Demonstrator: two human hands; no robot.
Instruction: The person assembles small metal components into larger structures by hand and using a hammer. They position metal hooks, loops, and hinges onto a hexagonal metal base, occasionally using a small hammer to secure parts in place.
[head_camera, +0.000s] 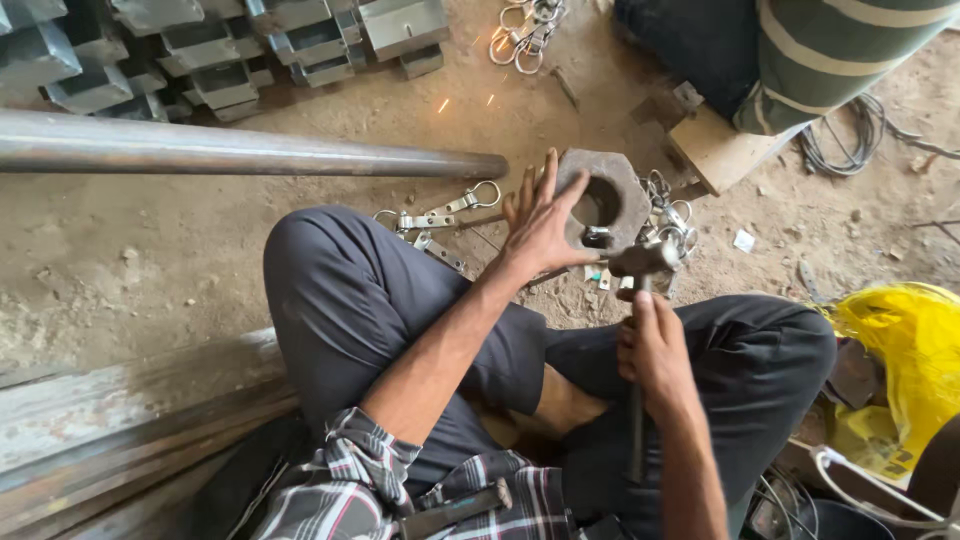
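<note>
My right hand (655, 345) grips a hammer (640, 268), its grey steel head just right of a heavy octagonal metal block (610, 195) with a round hole, lying on the dirt floor (150, 250). My left hand (540, 225), fingers spread, presses the block's near left edge.

Small metal piece (597, 238) at the mouth of the octagonal block (607, 198): too small and shadowed to identify, half covered by the left hand (540, 222). Hammer (640, 300) handle hidden inside the right hand (655, 352), lower end lost against the dark trousers. Long steel pipe (250, 150) cut off at the left edge. Stack of grey metal brackets (230, 50) cropped by the top edge. Green striped cylinder (840, 45) cut at the top and right. Yellow bag (905, 360) running off the right edge, contents unreadable. Heap of shiny clips (672, 215) beside the block too tangled to count.
</note>
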